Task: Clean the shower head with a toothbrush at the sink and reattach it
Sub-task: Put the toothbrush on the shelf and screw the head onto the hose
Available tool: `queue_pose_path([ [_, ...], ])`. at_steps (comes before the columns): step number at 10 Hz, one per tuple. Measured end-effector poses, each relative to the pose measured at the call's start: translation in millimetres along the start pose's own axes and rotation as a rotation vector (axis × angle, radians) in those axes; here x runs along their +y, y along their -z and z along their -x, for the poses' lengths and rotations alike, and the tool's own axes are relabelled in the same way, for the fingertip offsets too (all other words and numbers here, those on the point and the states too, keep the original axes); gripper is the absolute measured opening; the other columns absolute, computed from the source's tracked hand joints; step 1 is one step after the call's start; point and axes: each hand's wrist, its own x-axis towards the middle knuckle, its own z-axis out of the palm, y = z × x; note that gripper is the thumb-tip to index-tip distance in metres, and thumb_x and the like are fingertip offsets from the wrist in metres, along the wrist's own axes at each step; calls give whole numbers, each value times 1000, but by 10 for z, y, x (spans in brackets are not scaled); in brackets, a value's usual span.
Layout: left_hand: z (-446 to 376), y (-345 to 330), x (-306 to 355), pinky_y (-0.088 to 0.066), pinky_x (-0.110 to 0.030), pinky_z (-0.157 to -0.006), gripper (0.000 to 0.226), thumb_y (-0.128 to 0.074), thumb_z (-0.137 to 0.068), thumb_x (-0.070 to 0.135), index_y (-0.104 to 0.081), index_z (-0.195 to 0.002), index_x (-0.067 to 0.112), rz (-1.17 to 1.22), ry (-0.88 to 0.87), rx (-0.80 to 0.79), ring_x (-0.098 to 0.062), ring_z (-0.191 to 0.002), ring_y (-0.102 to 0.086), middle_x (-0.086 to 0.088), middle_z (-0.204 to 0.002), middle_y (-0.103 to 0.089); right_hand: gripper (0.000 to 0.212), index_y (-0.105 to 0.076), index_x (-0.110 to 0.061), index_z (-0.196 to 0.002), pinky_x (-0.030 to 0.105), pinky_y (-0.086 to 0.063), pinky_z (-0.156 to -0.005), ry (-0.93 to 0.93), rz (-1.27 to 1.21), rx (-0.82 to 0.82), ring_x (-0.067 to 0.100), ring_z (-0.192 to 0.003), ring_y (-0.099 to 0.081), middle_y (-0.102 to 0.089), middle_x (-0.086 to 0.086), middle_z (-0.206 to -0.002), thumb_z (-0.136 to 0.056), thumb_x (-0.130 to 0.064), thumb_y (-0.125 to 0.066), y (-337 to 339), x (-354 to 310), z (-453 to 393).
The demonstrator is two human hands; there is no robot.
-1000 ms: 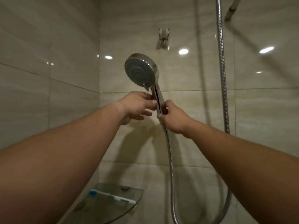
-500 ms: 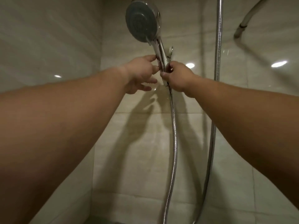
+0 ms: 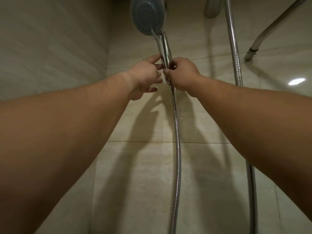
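The chrome shower head (image 3: 147, 16) stands upright at the top of the view, its grey spray face turned toward me. Its handle (image 3: 165, 48) runs down between both hands. My right hand (image 3: 181, 74) grips the lower end of the handle, thumb and fingers curled round it. My left hand (image 3: 146, 76) touches the handle from the left with fingertips, the other fingers loosely spread. The ribbed metal hose (image 3: 176, 141) hangs straight down from the handle. The wall bracket is hidden behind the handle and hands. No toothbrush is in view.
Beige tiled walls (image 3: 55, 48) meet in a corner left of the shower head. A second run of metal hose (image 3: 234, 48) hangs on the right. A curved chrome pipe (image 3: 263, 34) crosses the upper right corner.
Both hands have lifted the shower head higher up the wall. My view has tilted up, and the glass corner shelf with the toothbrush has dropped out of sight.
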Motion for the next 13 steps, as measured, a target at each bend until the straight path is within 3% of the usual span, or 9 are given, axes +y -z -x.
queue_pose_path([
  [2,-151,43,127,-47,-37,-99,73,-43,-97,-6,-37,-157,33,-61,-15,0,-10,-114,-56,22,-148,-52,14,-67,-18,-101,33,-55,-71,1,12,16,21,-81,-67,-69,3,-87,-93,-28,-62,108,-116,-272],
  [3,-258,35,193,-45,-39,-103,72,-45,-97,-5,-39,-156,34,-86,-24,7,-12,-125,-52,24,-135,-54,9,-67,-18,-97,28,-49,-62,-13,-34,9,17,-75,-66,-66,0,-80,-93,-25,-62,151,-120,-399],
  [5,-435,10,184,-45,-41,-101,71,-44,-96,-6,-47,-149,41,-118,-47,-12,-16,-130,-52,22,-141,-51,17,-69,-16,-102,36,-57,-70,-69,-93,27,25,-84,-68,-69,7,-91,-92,-28,-62,105,-88,-597],
  [6,-502,-38,147,-45,-42,-102,71,-44,-97,-5,-44,-151,42,-103,-54,-10,-16,-125,-53,21,-133,-54,24,-68,-12,-104,45,-59,-75,-75,-71,43,30,-85,-68,-69,13,-94,-90,-29,-61,92,-93,-663],
  [7,-558,-58,130,-44,-45,-107,70,-45,-99,-4,-43,-151,42,-116,-47,-27,-12,-123,-56,27,-107,-55,22,-64,-12,-109,47,-61,-68,-109,-97,19,30,-81,-69,-67,14,-95,-93,-25,-58,68,-47,-651],
  [9,-541,-99,-70,-45,-44,-109,75,-45,-98,-8,-39,-155,41,-51,-60,-63,-11,-130,-54,32,-124,-52,20,-57,-13,-112,41,-61,-69,-85,-148,-27,24,-85,-68,-64,9,-98,-93,-18,-59,96,80,-585],
  [11,-355,-116,-199,-47,-41,-95,67,-42,-96,-8,-54,-134,46,-12,-54,-95,-13,-131,-54,29,-143,-48,36,-49,-13,-123,40,-55,-88,-23,52,-22,24,-102,-61,-59,8,-112,-91,-22,-62,107,30,-439],
  [12,-265,-158,-131,-48,-40,-95,65,-44,-99,-5,-50,-143,42,-28,-50,-79,-13,-127,-55,25,-135,-52,37,-51,-12,-125,40,-54,-89,-69,60,-40,25,-103,-61,-60,9,-114,-91,-22,-63,119,18,-401],
  [13,-68,-107,-242,-48,-39,-100,63,-49,-103,2,-38,-157,32,-58,-30,-62,-9,-127,-52,21,-146,-52,34,-56,-10,-121,40,-54,-90,-111,128,9,26,-102,-62,-64,9,-114,-89,-21,-64,78,35,-245],
])
